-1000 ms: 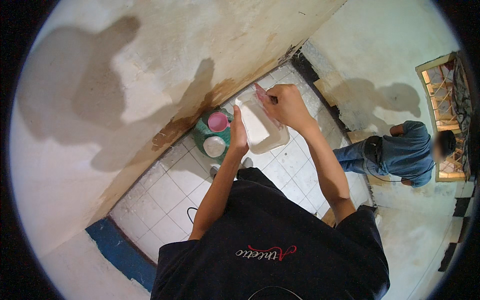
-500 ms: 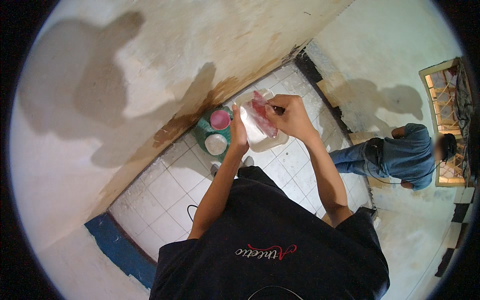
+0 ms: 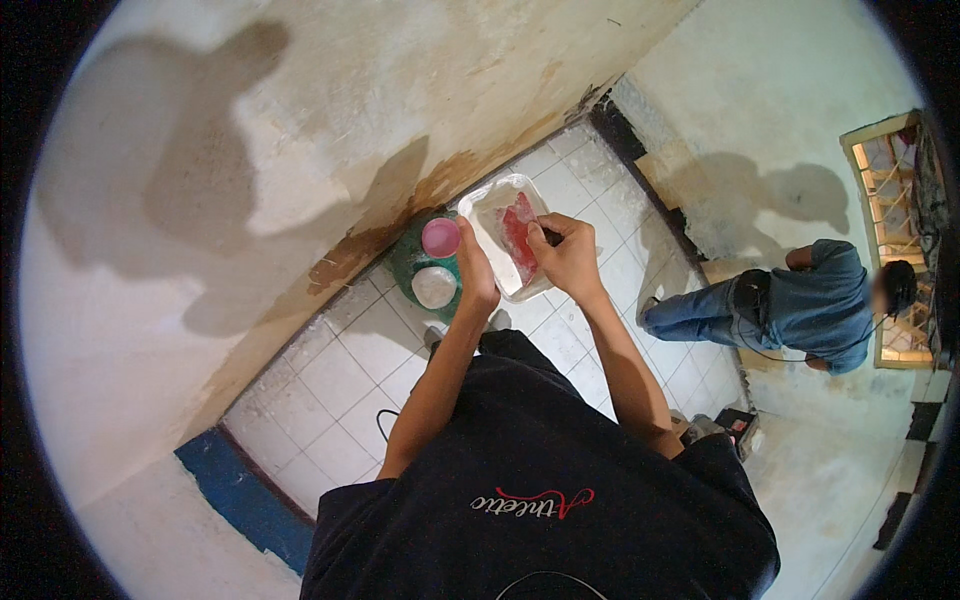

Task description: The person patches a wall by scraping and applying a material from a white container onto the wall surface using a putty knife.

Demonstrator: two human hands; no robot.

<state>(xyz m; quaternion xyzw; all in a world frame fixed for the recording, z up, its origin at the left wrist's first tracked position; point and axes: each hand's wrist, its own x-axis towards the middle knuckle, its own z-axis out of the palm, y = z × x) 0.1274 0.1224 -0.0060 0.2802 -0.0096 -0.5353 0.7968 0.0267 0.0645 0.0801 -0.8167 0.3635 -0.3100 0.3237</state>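
A white rectangular tray (image 3: 491, 225) with pale material inside is held by my left hand (image 3: 477, 262), fingers round its left side. My right hand (image 3: 568, 255) is closed on the dark handle of a red scraper (image 3: 516, 236), whose broad blade, streaked white, lies over the inside of the tray. Below and left of the tray, a green object (image 3: 415, 300), partly hidden and too unclear to name, carries a pink cup (image 3: 440, 237) and a round white container (image 3: 433, 287).
Another person (image 3: 800, 305) in blue is at the right wall beside a barred window (image 3: 895, 340). Close walls (image 3: 250, 120) border the tiled floor (image 3: 330, 390). A cable loop (image 3: 383, 425) shows by my left arm, and some dark objects (image 3: 730, 430) sit at lower right.
The scraper has turned to show its red face and dropped lower over the tray. Both hands and the tray have shifted slightly left. The other person's legs reach further left.
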